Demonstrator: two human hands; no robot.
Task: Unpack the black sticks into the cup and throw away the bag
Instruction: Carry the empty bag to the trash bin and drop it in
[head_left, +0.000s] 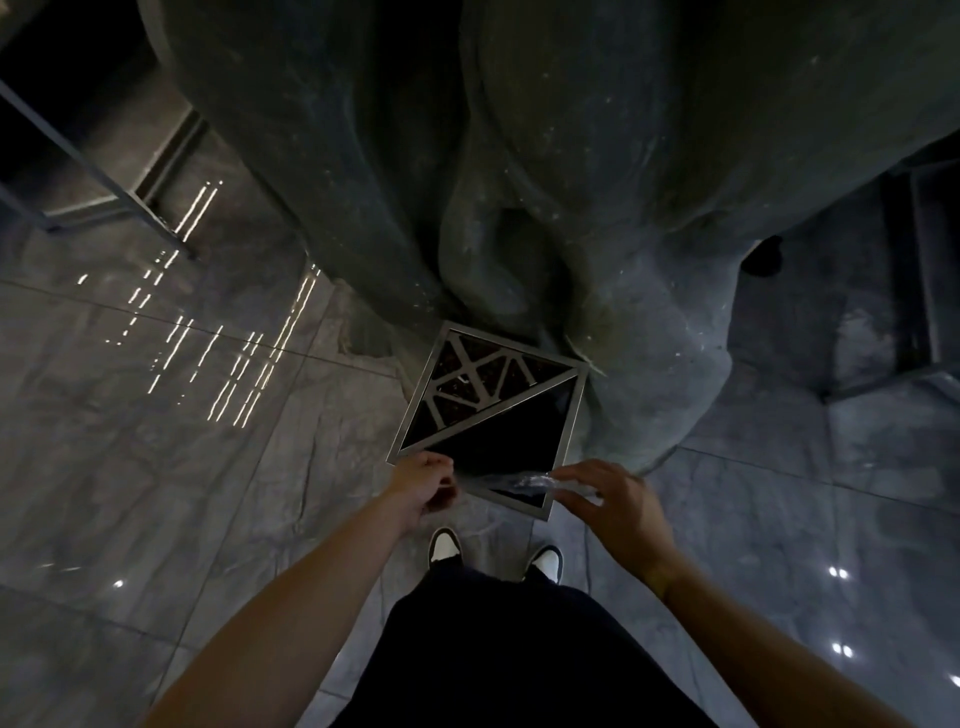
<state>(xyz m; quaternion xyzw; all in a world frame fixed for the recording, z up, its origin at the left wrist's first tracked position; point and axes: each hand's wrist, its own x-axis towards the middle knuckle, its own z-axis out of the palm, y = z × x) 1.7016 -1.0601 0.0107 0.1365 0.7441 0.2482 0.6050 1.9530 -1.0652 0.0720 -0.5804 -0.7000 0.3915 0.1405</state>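
I stand over a square metal bin (410, 415) whose top is split diagonally: a patterned grille at the far half, a dark opening (511, 441) at the near half. A clear, crumpled plastic bag (519, 480) hangs at the bin's near edge, held by the fingertips of my right hand (608, 501). My left hand (423, 480) hovers at the bin's near left corner, fingers curled, a little apart from the bag's end. No black sticks and no cup are in view.
A large grey sculpted stone column (519, 182) rises right behind the bin. Glossy grey tiled floor (182, 467) spreads around. Metal furniture legs (104, 182) stand at the far left, a dark frame (914, 312) at the right. My shoes (444, 548) are just below the bin.
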